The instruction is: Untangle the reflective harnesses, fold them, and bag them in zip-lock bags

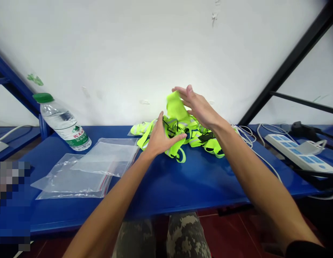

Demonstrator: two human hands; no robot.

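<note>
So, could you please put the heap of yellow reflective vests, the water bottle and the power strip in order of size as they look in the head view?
Largest: the heap of yellow reflective vests. Next, the water bottle and the power strip look about equally long, so I cannot rank those two.

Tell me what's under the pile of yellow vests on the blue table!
The blue table is under the pile of neon yellow reflective vests; it shows around the pile's edges. The tabletop beneath the middle of the pile is covered, so whatever lies there cannot be seen.

Neon-yellow vests [177, 107] on blue tabletop [198, 179]
</note>
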